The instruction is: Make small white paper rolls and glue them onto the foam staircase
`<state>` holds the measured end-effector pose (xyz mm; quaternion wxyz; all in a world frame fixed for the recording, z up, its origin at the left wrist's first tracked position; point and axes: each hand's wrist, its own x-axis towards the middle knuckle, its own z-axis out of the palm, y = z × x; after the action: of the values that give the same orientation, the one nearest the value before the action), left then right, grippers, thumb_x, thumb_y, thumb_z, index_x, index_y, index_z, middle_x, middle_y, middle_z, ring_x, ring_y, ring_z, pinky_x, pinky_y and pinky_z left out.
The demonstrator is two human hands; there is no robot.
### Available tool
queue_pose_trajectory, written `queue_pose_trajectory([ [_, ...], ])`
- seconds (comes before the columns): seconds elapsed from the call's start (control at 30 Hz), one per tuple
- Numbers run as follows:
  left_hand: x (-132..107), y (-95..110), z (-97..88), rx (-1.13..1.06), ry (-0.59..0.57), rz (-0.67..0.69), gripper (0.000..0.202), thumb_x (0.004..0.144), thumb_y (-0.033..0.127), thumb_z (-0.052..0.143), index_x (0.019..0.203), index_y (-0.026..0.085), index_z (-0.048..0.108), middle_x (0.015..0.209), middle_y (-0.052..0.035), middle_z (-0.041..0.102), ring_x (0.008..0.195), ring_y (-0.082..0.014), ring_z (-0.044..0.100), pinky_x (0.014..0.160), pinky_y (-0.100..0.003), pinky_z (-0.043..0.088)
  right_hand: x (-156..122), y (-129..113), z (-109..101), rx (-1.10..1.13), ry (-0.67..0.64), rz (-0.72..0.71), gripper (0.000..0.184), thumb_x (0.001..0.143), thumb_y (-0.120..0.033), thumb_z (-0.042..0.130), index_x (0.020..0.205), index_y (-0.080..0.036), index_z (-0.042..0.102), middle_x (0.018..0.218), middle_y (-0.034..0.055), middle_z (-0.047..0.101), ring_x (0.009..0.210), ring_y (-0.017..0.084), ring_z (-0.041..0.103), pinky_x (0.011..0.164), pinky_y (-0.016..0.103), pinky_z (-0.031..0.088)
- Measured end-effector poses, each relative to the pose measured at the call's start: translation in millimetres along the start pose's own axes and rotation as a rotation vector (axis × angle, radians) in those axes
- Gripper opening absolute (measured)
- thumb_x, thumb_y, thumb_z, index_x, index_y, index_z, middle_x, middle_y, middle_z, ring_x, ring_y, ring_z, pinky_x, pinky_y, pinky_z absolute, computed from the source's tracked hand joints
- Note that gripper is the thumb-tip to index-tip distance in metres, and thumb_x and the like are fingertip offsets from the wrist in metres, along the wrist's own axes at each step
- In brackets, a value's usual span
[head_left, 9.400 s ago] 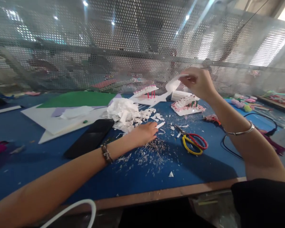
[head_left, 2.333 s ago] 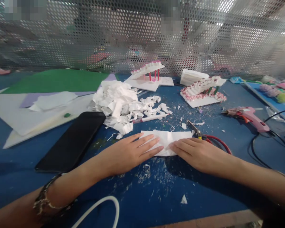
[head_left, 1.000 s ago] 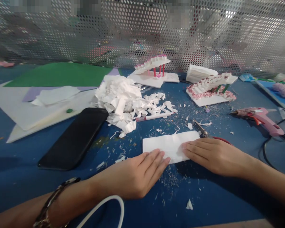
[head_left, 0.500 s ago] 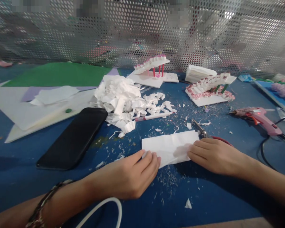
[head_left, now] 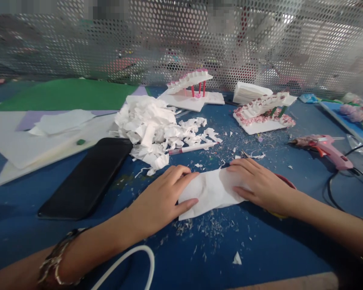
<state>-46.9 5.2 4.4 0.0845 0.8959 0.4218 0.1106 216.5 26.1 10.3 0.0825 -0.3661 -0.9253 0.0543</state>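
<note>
A strip of folded white paper (head_left: pixel 213 187) lies in front of me on the blue table. My left hand (head_left: pixel 166 195) grips its left end, with the thumb along the near side and the fingers curled at the far edge. At the right end, my right hand (head_left: pixel 257 183) holds the paper between thumb and fingers. Beneath the right hand lies a pair of scissors (head_left: pixel 286 181); only part of the red handle and a blade tip show. Small paper scraps (head_left: pixel 211 229) are scattered around the strip.
Beyond my hands sit a heap of torn white paper (head_left: pixel 151 121), a pen (head_left: pixel 193 148) and two small stair models (head_left: pixel 189 82). A black phone (head_left: pixel 87 179) lies left, near white board and green sheet (head_left: pixel 66 94). At right is a pink glue gun (head_left: pixel 328 149) with its cable.
Both hands have moved to the paper's far edge, thumbs now on the near side. The right hand now covers more of the scissors. The view has shifted slightly.
</note>
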Motion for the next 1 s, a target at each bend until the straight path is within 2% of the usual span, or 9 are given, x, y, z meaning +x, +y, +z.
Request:
queue_pose_trajectory([
  [0.13, -1, -1, 0.6, -0.075, -0.033, -0.109, 0.051, 0.083, 0.039, 0.050, 0.127, 0.019, 0.037, 0.110, -0.0092, 0.052, 0.090, -0.0204, 0.057, 0.068, -0.026, 0.048, 7, 3, 0, 0.046, -0.026, 0.047, 0.037, 0.082, -0.033, 0.050, 0.115, -0.016, 0.045, 0.110, 0.0097, 0.049, 0.103, 0.022, 0.046, 0.094, 0.044, 0.036],
  [0.3, 0, -2, 1.8, -0.195, 0.041, -0.167, 0.048, 0.087, 0.033, 0.042, 0.131, 0.018, 0.029, 0.095, -0.0073, 0.061, 0.074, -0.0164, 0.062, 0.056, -0.021, 0.047, 16, 10, -1, 0.142, -0.031, 0.072, 0.021, 0.078, -0.028, 0.054, 0.095, -0.015, 0.050, 0.096, 0.0077, 0.050, 0.090, 0.020, 0.044, 0.081, 0.036, 0.041],
  [0.47, -3, 2, 0.6, -0.435, 0.102, -0.157, 0.072, 0.078, 0.037, 0.056, 0.136, 0.017, 0.019, 0.088, -0.0064, 0.065, 0.069, -0.0163, 0.064, 0.056, -0.020, 0.049, 14, 10, 0, 0.143, 0.061, 0.056, 0.011, 0.080, -0.026, 0.052, 0.079, -0.017, 0.046, 0.092, 0.0058, 0.050, 0.087, 0.018, 0.043, 0.076, 0.031, 0.036],
  [0.53, -3, 5, -3.8, -0.494, 0.099, -0.091, 0.056, 0.078, 0.031, 0.057, 0.128, 0.019, 0.035, 0.086, -0.0041, 0.065, 0.069, -0.0144, 0.062, 0.057, -0.018, 0.048, 11, 8, -3, 0.135, 0.074, 0.051, 0.012, 0.081, -0.027, 0.052, 0.079, -0.018, 0.045, 0.090, 0.0039, 0.052, 0.086, 0.016, 0.045, 0.077, 0.031, 0.033],
  [0.63, -4, 9, -14.8, -0.504, 0.089, 0.060, 0.011, 0.081, 0.020, 0.051, 0.090, 0.020, 0.058, 0.076, 0.0012, 0.061, 0.066, -0.0093, 0.057, 0.060, -0.016, 0.046, 6, 6, -12, 0.139, 0.097, -0.003, 0.018, 0.082, -0.030, 0.053, 0.095, -0.020, 0.046, 0.095, 0.0031, 0.055, 0.089, 0.016, 0.049, 0.081, 0.034, 0.029],
  [0.73, -7, 10, -24.9, -0.472, 0.165, 0.177, 0.011, 0.082, 0.013, 0.045, 0.081, 0.018, 0.055, 0.071, 0.0006, 0.057, 0.063, -0.0085, 0.054, 0.058, -0.016, 0.045, 1, 6, -21, 0.120, 0.136, -0.099, 0.025, 0.080, -0.033, 0.056, 0.102, -0.023, 0.049, 0.101, 0.0050, 0.053, 0.095, 0.019, 0.047, 0.083, 0.037, 0.029],
  [0.83, -11, 8, -28.3, -0.397, 0.247, 0.383, 0.013, 0.086, 0.012, 0.040, 0.088, 0.020, 0.050, 0.076, -0.0017, 0.060, 0.075, -0.0114, 0.057, 0.068, -0.021, 0.047, -7, 2, -29, 0.107, 0.231, -0.219, 0.007, 0.079, -0.028, 0.056, 0.083, -0.022, 0.053, 0.105, 0.0058, 0.049, 0.097, 0.020, 0.045, 0.082, 0.037, 0.032],
  [0.9, -12, 8, -26.4, -0.255, 0.224, 0.531, 0.019, 0.090, 0.013, 0.034, 0.094, 0.021, 0.050, 0.082, -0.0024, 0.062, 0.082, -0.0128, 0.058, 0.076, -0.024, 0.046, -12, -4, -35, 0.105, 0.280, -0.306, 0.001, 0.081, -0.021, 0.053, 0.082, -0.023, 0.053, 0.109, 0.0051, 0.049, 0.099, 0.019, 0.045, 0.084, 0.036, 0.034],
  [1.0, -11, 10, -18.6, 0.002, 0.129, 0.593, 0.032, 0.093, 0.012, 0.024, 0.105, 0.020, 0.053, 0.091, -0.0020, 0.065, 0.080, -0.0128, 0.058, 0.074, -0.024, 0.043, -20, -14, -41, 0.227, 0.107, -0.420, 0.005, 0.084, -0.022, 0.050, 0.087, -0.022, 0.054, 0.102, 0.0032, 0.057, 0.093, 0.015, 0.049, 0.084, 0.030, 0.038],
])
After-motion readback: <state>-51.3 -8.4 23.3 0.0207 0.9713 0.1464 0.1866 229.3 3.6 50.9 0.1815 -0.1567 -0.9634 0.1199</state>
